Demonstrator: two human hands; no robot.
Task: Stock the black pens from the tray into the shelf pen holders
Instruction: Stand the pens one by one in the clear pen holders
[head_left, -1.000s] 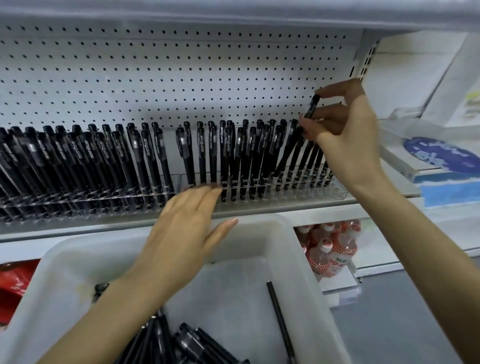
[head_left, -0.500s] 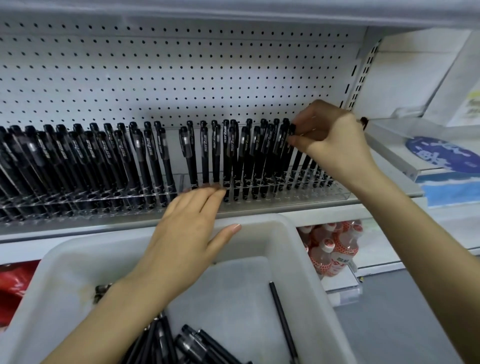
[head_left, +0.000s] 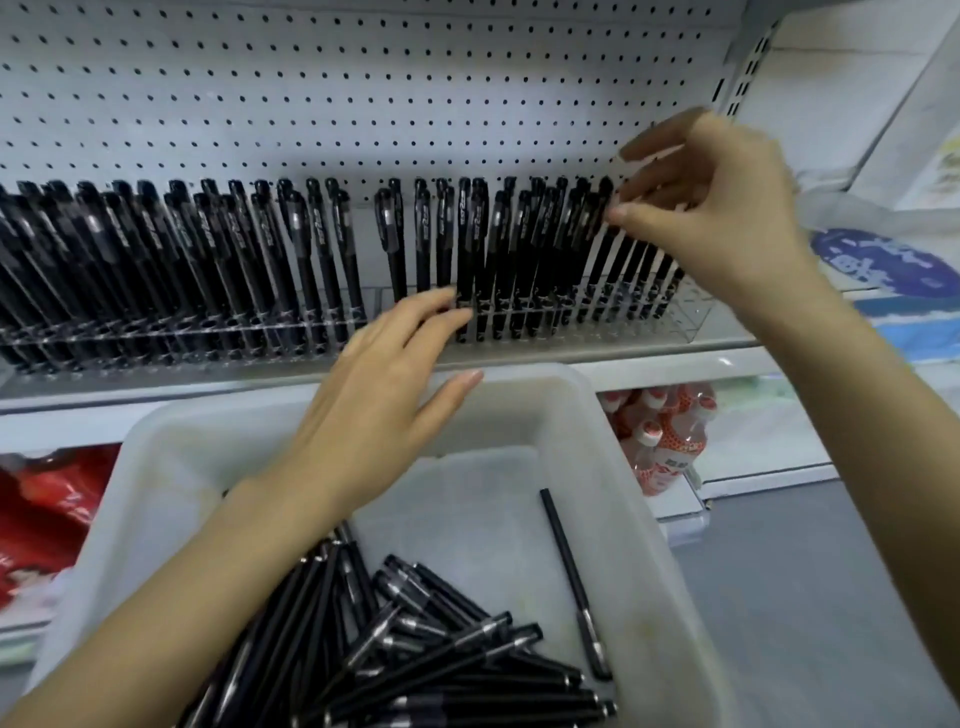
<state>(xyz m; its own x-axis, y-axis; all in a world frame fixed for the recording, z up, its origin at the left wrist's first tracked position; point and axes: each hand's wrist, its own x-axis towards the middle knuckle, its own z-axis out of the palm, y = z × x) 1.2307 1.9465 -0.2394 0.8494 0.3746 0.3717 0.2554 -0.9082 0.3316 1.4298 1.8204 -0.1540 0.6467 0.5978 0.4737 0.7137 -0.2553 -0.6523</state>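
Observation:
A long row of black pens (head_left: 467, 249) stands upright in the clear shelf holders (head_left: 691, 312). My right hand (head_left: 727, 218) hovers at the row's right end with fingers spread and loosely bent; its thumb tip touches the tops of the last pens and nothing shows between the fingers. My left hand (head_left: 379, 395) reaches over the white tray (head_left: 587, 395), straight fingers resting on the holder's front near the middle. In the tray lies a heap of loose black pens (head_left: 415, 649), and a single pen (head_left: 571, 582) lies apart on the right.
A white pegboard (head_left: 363, 104) backs the shelf. Below the shelf sit a red package (head_left: 36, 519) at left and bottles with red-patterned labels (head_left: 665, 441) at right. A blue round label (head_left: 883, 254) lies on the neighbouring shelf. Grey floor (head_left: 831, 597) shows at lower right.
My right hand pushed the pen it held down into the right end of the row, then let go and lifted its fingers. My left hand stayed on the holder.

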